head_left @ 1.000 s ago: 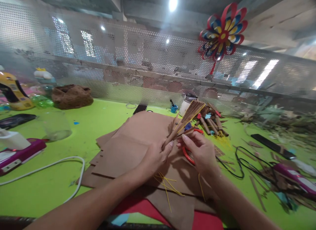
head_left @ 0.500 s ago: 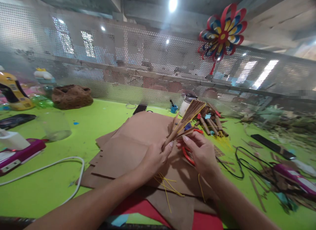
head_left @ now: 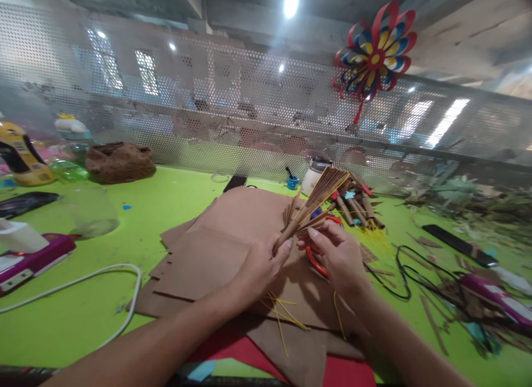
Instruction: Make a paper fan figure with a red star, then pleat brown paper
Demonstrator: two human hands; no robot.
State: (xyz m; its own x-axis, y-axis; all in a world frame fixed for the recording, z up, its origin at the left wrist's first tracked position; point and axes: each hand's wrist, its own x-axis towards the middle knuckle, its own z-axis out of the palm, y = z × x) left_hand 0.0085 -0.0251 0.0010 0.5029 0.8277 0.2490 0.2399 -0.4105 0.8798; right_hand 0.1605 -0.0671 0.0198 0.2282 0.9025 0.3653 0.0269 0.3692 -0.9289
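Observation:
My left hand (head_left: 261, 265) is closed around the lower end of a rolled brown paper bundle (head_left: 286, 232). Its upper part spreads into thin cut strips (head_left: 326, 187), with a yellow edge along one side. At the right side of the bundle, my right hand (head_left: 336, 256) pinches a few lower strips between thumb and fingers. Orange-handled scissors (head_left: 315, 261) show behind the right hand; whether its fingers touch them is hidden. Under both hands lies a stack of brown paper sheets (head_left: 208, 259). Yellow strings (head_left: 286, 315) rest on the stack near my left wrist.
Several finished brown paper rolls (head_left: 353, 207) lie beyond my hands, beside a white jar (head_left: 311, 176). Black cable (head_left: 403, 270), paper scraps and a purple power strip (head_left: 494, 298) are at right. A white cable (head_left: 124, 265) and clear cup (head_left: 93, 212) are at left.
The fringed strips and my right fingers have shifted very slightly. Both hands keep the same hold, and the view has moved a little.

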